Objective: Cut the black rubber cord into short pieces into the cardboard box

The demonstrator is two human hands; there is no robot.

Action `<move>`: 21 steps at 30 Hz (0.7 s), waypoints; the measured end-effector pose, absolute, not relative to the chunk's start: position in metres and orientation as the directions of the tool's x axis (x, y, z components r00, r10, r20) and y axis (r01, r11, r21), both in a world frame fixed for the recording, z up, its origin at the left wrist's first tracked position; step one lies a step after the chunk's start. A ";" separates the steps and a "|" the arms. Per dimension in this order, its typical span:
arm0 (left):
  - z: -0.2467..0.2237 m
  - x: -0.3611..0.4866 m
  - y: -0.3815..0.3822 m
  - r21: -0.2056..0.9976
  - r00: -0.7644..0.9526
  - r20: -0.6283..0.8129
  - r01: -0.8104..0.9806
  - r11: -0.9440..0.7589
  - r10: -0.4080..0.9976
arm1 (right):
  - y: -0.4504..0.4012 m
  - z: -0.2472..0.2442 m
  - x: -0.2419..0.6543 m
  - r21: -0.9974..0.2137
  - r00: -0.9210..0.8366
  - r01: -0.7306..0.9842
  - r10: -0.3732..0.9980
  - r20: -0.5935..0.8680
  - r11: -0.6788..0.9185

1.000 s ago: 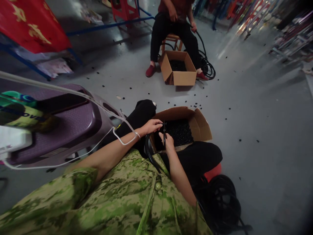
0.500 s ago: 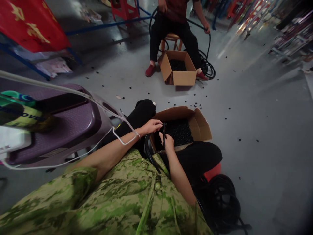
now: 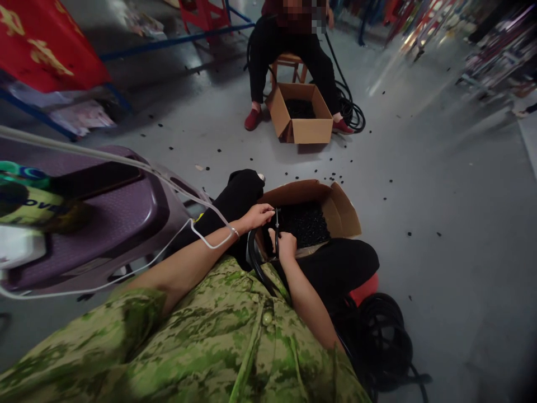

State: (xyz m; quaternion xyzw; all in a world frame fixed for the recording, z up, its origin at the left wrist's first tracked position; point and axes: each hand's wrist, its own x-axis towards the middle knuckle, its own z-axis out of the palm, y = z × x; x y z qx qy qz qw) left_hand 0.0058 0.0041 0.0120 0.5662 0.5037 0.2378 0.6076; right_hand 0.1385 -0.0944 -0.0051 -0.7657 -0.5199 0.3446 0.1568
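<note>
Pinching what looks like the end of a black ribbed tube (image 3: 257,260) in the left hand (image 3: 255,217) and clasping black-handled scissors (image 3: 277,225) in the closed right hand (image 3: 287,246), with blades aimed at that end, apparently for control. Holding both over an open cardboard box (image 3: 346,212) of small black pieces (image 3: 309,225), set between black-trousered legs (image 3: 350,263), presumably to catch anything falling.

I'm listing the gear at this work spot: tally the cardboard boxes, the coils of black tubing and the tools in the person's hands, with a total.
Cardboard boxes: 2, one near, one far
Coils of black tubing: 2
Scissor-like tool: 1, in the right hand
Total: 5
</note>
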 end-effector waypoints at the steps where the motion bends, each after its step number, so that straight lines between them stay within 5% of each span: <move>1: 0.012 0.006 0.005 0.925 0.375 -0.351 0.281 0.256 0.858 | -0.095 -0.005 0.138 -0.601 0.218 0.685 0.903 -0.370 -0.411; 6: 0.018 0.007 0.006 0.859 0.390 -0.512 0.237 0.453 0.766 | -0.093 0.011 0.136 -0.536 0.231 0.728 0.889 -0.396 -0.428; 11: 0.026 0.010 -0.004 0.624 0.473 -0.715 0.099 0.775 0.516 | -0.091 0.030 0.133 -0.493 0.223 0.743 0.862 -0.456 -0.453; 21: 0.057 0.037 -0.022 0.673 0.401 -0.674 -0.013 0.739 0.621 | -0.122 0.114 0.186 -0.621 0.028 0.715 0.900 -0.434 -0.322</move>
